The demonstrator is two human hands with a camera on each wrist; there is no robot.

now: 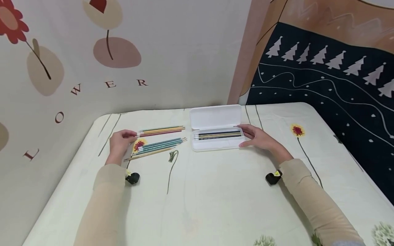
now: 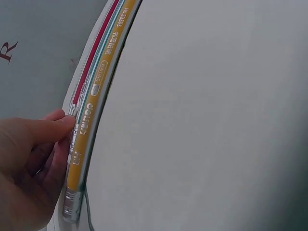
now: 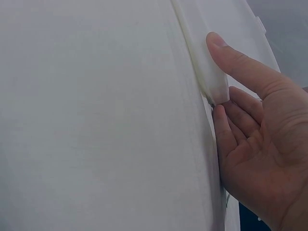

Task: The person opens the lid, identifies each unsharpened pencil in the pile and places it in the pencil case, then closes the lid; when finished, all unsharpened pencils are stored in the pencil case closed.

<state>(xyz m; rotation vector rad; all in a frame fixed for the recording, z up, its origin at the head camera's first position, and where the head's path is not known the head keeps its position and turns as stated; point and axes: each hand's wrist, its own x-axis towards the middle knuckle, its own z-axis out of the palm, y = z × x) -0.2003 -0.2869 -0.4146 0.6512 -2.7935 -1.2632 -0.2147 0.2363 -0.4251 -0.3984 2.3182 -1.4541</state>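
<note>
On the left, my left hand [image 1: 120,142] pinches the eraser end of a red pencil [image 1: 164,133] between thumb and fingers. That pencil lies beside yellow and green pencils [image 1: 163,128]. Nearer me is a second group of teal pencils [image 1: 161,145] and plain-coloured ones. A white pencil case [image 1: 212,146] lies with its lid [image 1: 215,117] raised at the back, several dark and gold pencils [image 1: 218,135] inside. My right hand [image 1: 258,137] holds the case's right end, its thumb [image 3: 236,60] over the edge and its fingers curled at the end. In the left wrist view, a yellow pencil [image 2: 94,101] partly covers others.
A pale flower-printed cloth [image 1: 209,194] covers the table. Behind stands a printed wall hanging [image 1: 184,61], with a dark tree-patterned cloth [image 1: 307,78] at the right. Small black cameras [image 1: 133,178] sit on both wrists.
</note>
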